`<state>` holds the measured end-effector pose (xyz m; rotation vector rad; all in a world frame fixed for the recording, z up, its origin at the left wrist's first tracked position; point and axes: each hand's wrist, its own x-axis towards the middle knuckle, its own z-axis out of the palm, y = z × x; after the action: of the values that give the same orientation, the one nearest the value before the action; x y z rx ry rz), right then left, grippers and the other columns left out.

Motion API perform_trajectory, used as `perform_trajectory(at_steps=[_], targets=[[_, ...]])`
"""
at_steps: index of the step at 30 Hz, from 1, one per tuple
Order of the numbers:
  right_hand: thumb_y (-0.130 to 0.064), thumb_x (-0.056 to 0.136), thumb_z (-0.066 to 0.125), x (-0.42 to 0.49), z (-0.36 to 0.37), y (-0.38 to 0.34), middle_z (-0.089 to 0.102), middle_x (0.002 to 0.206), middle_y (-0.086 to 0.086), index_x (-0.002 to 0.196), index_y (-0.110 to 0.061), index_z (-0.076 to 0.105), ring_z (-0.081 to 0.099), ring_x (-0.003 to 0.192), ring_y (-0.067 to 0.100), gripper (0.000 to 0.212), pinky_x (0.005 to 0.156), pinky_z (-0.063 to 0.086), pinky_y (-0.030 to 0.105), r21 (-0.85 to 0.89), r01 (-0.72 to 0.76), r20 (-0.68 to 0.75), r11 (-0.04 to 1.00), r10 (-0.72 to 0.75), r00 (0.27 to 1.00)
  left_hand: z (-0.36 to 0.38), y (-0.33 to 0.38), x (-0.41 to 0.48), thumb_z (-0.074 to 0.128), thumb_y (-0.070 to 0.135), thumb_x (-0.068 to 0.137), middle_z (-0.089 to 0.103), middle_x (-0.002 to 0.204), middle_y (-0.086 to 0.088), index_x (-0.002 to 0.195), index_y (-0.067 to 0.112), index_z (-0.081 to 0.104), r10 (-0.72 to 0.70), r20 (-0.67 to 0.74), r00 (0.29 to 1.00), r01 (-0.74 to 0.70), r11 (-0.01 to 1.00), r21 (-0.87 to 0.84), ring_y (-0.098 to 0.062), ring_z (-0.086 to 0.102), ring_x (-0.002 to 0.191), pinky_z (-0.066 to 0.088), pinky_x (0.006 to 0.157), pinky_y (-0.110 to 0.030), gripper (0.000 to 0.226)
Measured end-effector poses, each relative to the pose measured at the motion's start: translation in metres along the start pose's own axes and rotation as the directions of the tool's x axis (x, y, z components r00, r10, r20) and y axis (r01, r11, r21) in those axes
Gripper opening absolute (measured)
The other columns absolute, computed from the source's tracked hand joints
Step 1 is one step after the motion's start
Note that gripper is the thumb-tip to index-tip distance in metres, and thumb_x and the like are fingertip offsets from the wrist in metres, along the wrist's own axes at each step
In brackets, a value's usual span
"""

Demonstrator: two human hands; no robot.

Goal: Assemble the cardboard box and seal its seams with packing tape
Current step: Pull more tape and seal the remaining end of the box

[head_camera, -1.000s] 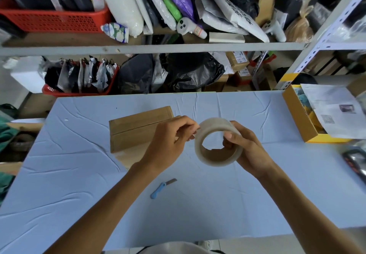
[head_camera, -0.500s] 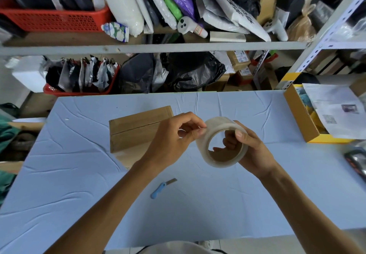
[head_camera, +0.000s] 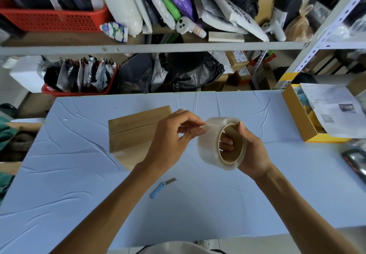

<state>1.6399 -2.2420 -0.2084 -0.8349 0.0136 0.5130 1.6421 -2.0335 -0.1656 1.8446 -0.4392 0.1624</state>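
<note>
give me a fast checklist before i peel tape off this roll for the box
1. Roll secure: right grip has fingers through the core of the tape roll: ok.
2. Tape end lifted: left grip pinches at the roll's outer edge, free end not visible: cannot tell.
3. Box set up: cardboard box lies flat on the table: not ok.
4. Cutter within reach: blue knife lies on the table between the forearms: ok.

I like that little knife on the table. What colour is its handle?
Light blue. The knife shows best in the head view.
</note>
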Motion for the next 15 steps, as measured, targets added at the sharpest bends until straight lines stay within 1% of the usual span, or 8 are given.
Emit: perform_trajectory(at_steps=[3, 7, 9, 11, 13, 15], targets=[[-0.048, 0.089, 0.047, 0.0, 0.004, 0.002, 0.032, 0.069, 0.001, 0.091, -0.009, 0.062, 0.035, 0.058, 0.012, 0.042, 0.056, 0.043, 0.024, -0.026, -0.008, -0.02, 1.0, 0.008, 1.0, 0.002, 0.002, -0.001, 0.072, 0.015, 0.082, 0.066, 0.08, 0.002, 0.086, 0.01, 0.069, 0.053, -0.066, 0.996, -0.05, 0.998, 0.032, -0.012, 0.066, 0.077, 0.055, 0.069, -0.024, 0.007], [-0.051, 0.089, 0.047, 0.0, 0.009, 0.004, 0.031, 0.069, 0.001, 0.096, -0.009, 0.06, 0.033, 0.057, 0.011, 0.044, 0.056, 0.039, 0.02, 0.005, -0.009, -0.048, 1.0, 0.009, 0.999, 0.008, 0.006, -0.003, 0.064, 0.018, 0.089, 0.061, 0.079, 0.003, 0.083, 0.006, 0.063, 0.175, -0.133, 0.976, -0.15, 0.972, 0.183, -0.01, 0.059, 0.073, 0.05, 0.064, -0.022, 0.013], [-0.051, 0.088, 0.048, 0.0, 0.011, 0.006, 0.031, 0.068, 0.001, 0.091, -0.011, 0.063, 0.033, 0.056, 0.01, 0.043, 0.055, 0.038, 0.019, -0.006, -0.007, -0.063, 1.0, 0.007, 0.998, 0.007, 0.005, -0.002, 0.059, 0.019, 0.091, 0.058, 0.079, 0.002, 0.083, 0.006, 0.059, 0.182, -0.1, 0.978, -0.156, 0.961, 0.228, -0.01, 0.055, 0.071, 0.047, 0.062, -0.022, 0.015], [-0.051, 0.087, 0.048, -0.002, 0.012, 0.007, 0.031, 0.067, 0.0, 0.086, -0.013, 0.065, 0.033, 0.056, 0.01, 0.041, 0.054, 0.038, 0.02, -0.034, -0.012, -0.083, 0.999, 0.009, 0.996, 0.006, 0.003, -0.001, 0.054, 0.014, 0.094, 0.051, 0.076, 0.003, 0.082, 0.007, 0.052, 0.144, -0.017, 0.989, -0.135, 0.956, 0.26, -0.009, 0.049, 0.067, 0.042, 0.06, -0.022, 0.014], [-0.051, 0.087, 0.048, -0.002, 0.013, 0.006, 0.029, 0.068, 0.001, 0.079, -0.015, 0.064, 0.032, 0.056, 0.011, 0.04, 0.053, 0.037, 0.022, -0.094, -0.003, -0.129, 0.996, -0.009, 0.992, 0.008, 0.0, -0.002, 0.05, 0.002, 0.093, 0.042, 0.074, 0.009, 0.081, 0.012, 0.043, 0.096, 0.057, 0.994, -0.108, 0.95, 0.292, -0.004, 0.044, 0.067, 0.037, 0.061, -0.016, 0.018], [-0.051, 0.085, 0.054, -0.001, 0.014, 0.006, 0.029, 0.067, 0.001, 0.077, -0.013, 0.062, 0.032, 0.055, 0.012, 0.04, 0.051, 0.038, 0.024, -0.167, 0.009, -0.217, 0.986, -0.046, 0.975, 0.011, -0.004, -0.005, 0.048, -0.01, 0.089, 0.036, 0.074, 0.015, 0.081, 0.015, 0.038, 0.069, 0.076, 0.995, -0.09, 0.941, 0.327, 0.005, 0.043, 0.07, 0.035, 0.063, -0.009, 0.028]])
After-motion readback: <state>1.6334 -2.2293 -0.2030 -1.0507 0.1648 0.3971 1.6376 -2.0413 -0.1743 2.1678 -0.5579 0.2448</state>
